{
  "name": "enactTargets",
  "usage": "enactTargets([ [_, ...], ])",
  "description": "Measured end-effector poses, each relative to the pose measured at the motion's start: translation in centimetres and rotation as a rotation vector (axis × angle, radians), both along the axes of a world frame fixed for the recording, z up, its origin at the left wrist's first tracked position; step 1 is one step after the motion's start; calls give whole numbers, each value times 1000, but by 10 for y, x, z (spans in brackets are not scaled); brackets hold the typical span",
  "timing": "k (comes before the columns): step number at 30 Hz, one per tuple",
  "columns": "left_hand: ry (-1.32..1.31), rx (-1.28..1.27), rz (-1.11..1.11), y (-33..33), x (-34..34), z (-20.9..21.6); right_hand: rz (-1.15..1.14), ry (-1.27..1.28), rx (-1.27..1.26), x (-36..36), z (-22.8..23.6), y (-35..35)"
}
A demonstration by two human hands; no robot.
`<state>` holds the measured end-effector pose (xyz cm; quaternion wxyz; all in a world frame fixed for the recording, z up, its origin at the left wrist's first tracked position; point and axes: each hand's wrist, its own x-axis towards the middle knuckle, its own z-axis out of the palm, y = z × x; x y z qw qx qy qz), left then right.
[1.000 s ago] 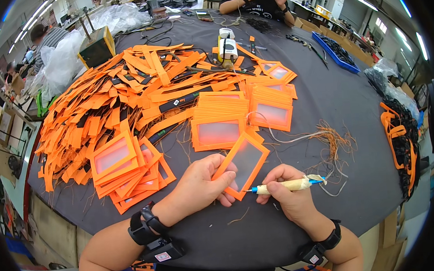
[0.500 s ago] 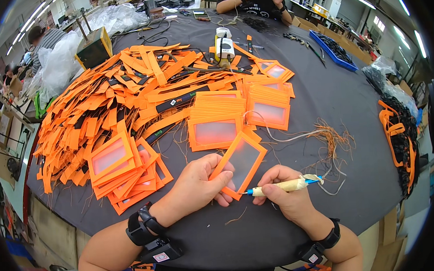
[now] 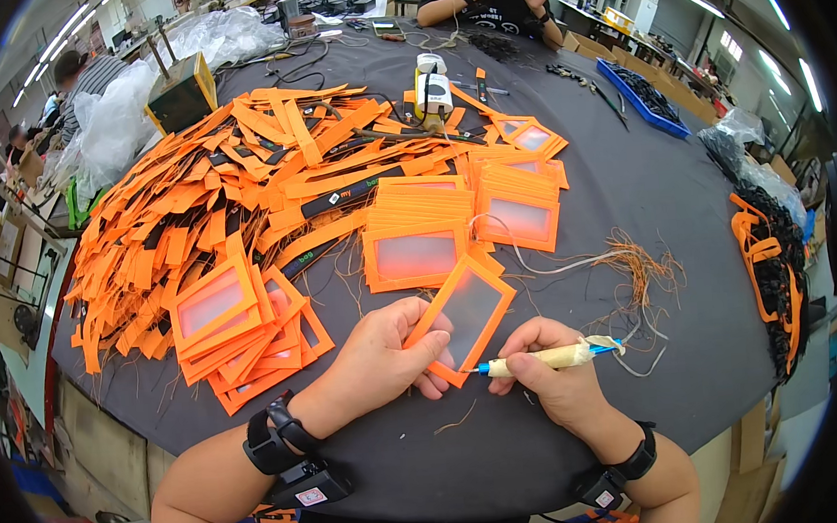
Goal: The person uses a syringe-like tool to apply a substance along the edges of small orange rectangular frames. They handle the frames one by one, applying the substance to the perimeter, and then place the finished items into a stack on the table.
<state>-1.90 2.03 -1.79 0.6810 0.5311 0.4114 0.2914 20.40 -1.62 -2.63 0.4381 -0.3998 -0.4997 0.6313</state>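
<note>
An orange-framed card holder [image 3: 476, 308] with a clear window stands tilted in my left hand [image 3: 386, 350], pinched between thumb and fingers near its lower left edge. My right hand [image 3: 562, 387] is closed around a pen-shaped wired tool [image 3: 558, 356] with a tape-wrapped handle and blue ends. Its thin tip is at the bottom corner of the holder; whether it touches I cannot tell. Just beyond are stacks of similar orange holders [image 3: 416, 254]. Another loose stack [image 3: 213, 310] lies to the left of my left hand.
A big heap of orange and black straps [image 3: 181, 214] covers the table's left side. A white and yellow device [image 3: 433, 93] stands behind the stacks. Loose orange threads [image 3: 644, 272] lie at the right around a pale cord. Across the table, a person [image 3: 494, 8] handles something small near a blue tray [image 3: 643, 96].
The tool's tip has shifted very slightly at the holder's bottom corner. Both hands keep nearly the same place and grip.
</note>
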Motion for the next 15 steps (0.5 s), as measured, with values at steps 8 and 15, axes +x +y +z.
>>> enactTargets([
  [8, 26, -1, -16, 0, 0, 5, -222, 237, 76, 7, 2, 4],
  [15, -3, -5, -45, -1, 0, 5, -436, 144, 263, 19, 9, 12],
])
